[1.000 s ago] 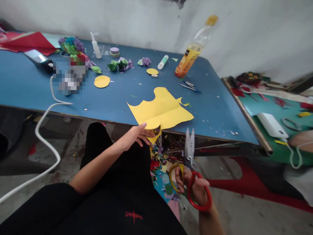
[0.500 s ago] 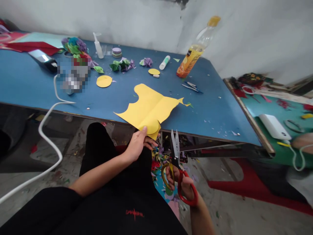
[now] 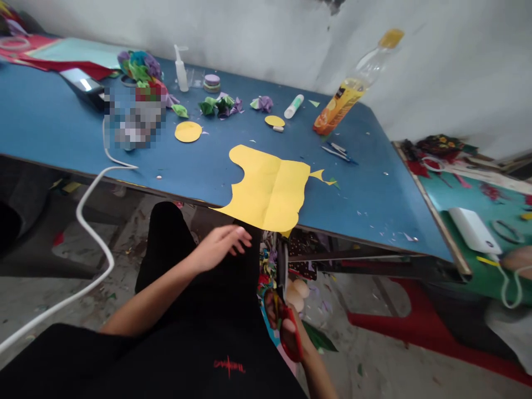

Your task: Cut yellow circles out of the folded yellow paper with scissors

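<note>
The left hand [image 3: 224, 244] has its fingers loosely bent and slightly spread, with nothing in its grasp; its fingertips sit just short of the near edge of a yellow paper sheet with scalloped cut-outs [image 3: 266, 188]. The right hand [image 3: 290, 326] is closed round the handles of large scissors with dark blades and red and yellow loops [image 3: 282, 282]. The scissors' long axis runs near to far, blades pointing at the far side, tips just below the sheet's near edge; how far apart the blades stand cannot be told.

The sheet lies at the near edge of a blue tabletop [image 3: 374, 194], overhanging it slightly. Its crease runs near to far, leaning right; a sharp corner points left and near, and a thin torn-looking strip [image 3: 318, 174] points right. It is about as wide as it is deep, so no clear long axis shows.

Red lettering [image 3: 229, 366] crosses the chest of a black shirt [image 3: 166, 354], too blurred to read. Farther off, a clear plastic bottle with a yellow cap [image 3: 353, 86] tilts right in view; letters run up its orange label, illegible. Left of it are a white tube with a green label [image 3: 294, 106], wording unclear, and two yellow paper discs [image 3: 188, 132].
</note>
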Demonstrator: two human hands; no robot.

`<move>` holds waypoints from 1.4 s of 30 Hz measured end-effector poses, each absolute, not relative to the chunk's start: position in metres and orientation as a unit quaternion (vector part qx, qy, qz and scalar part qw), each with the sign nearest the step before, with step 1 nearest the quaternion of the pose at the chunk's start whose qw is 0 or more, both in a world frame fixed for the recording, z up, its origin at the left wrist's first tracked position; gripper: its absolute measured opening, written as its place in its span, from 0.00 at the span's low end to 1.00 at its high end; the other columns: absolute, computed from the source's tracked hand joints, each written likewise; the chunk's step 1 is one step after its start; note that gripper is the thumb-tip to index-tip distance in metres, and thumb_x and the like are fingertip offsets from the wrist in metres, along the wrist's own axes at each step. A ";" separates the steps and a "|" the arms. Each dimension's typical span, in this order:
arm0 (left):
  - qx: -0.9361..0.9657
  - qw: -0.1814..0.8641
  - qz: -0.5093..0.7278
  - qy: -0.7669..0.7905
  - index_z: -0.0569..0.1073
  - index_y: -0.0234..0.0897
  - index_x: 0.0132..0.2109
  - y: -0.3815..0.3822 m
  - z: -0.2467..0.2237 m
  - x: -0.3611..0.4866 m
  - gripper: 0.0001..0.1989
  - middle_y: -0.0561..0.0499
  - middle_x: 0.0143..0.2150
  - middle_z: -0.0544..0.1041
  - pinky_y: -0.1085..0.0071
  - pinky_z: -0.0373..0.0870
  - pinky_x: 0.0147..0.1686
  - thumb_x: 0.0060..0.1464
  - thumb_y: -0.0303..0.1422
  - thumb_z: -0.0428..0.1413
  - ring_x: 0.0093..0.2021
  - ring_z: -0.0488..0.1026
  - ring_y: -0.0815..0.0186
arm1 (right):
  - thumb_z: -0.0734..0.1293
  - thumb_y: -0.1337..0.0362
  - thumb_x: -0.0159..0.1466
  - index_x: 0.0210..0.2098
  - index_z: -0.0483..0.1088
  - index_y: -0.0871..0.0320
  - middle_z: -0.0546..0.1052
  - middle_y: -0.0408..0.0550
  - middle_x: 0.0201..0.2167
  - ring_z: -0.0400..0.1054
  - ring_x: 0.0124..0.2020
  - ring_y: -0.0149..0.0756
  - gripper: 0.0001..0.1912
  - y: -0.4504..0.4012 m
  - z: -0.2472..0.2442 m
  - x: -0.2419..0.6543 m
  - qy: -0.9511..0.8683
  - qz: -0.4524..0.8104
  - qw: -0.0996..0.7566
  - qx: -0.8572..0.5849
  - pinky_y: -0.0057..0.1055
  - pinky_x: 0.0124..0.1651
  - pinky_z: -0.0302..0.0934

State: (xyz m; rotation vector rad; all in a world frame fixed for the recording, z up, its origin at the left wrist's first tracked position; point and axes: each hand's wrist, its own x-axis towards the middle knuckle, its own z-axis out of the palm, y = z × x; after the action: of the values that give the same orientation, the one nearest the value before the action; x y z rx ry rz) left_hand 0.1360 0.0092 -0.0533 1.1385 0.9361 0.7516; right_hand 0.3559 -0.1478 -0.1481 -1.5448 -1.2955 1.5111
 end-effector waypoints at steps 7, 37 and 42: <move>0.449 0.571 0.475 0.496 0.74 0.33 0.29 0.034 -0.051 0.104 0.20 0.52 0.23 0.73 0.78 0.64 0.18 0.52 0.48 0.57 0.19 0.68 0.73 | 0.44 0.19 0.48 0.40 0.66 0.56 0.66 0.46 0.30 0.60 0.28 0.38 0.51 -0.152 -0.142 0.341 -0.596 0.545 0.247 -0.536 0.33 0.29 0.59; 0.574 0.510 0.440 0.466 0.73 0.35 0.26 0.013 -0.051 0.090 0.10 0.55 0.19 0.72 0.81 0.64 0.17 0.54 0.35 0.56 0.17 0.66 0.76 | 0.38 0.21 0.51 0.38 0.66 0.57 0.69 0.47 0.26 0.64 0.25 0.39 0.51 -0.086 -0.051 0.347 -0.711 0.488 0.114 -0.493 0.35 0.28 0.59; 0.586 0.510 0.427 0.464 0.73 0.35 0.27 0.015 -0.048 0.088 0.10 0.55 0.20 0.72 0.81 0.65 0.17 0.54 0.35 0.56 0.17 0.67 0.76 | 0.40 0.23 0.55 0.39 0.68 0.58 0.72 0.50 0.26 0.67 0.26 0.41 0.50 -0.081 -0.051 0.348 -0.714 0.472 0.069 -0.513 0.36 0.29 0.61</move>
State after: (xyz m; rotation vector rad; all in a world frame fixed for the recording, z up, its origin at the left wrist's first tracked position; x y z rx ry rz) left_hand 0.0884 0.0147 -0.0479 1.4107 1.1169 1.0280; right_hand 0.3478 -0.0808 -0.0510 -1.5457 -2.1489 1.4199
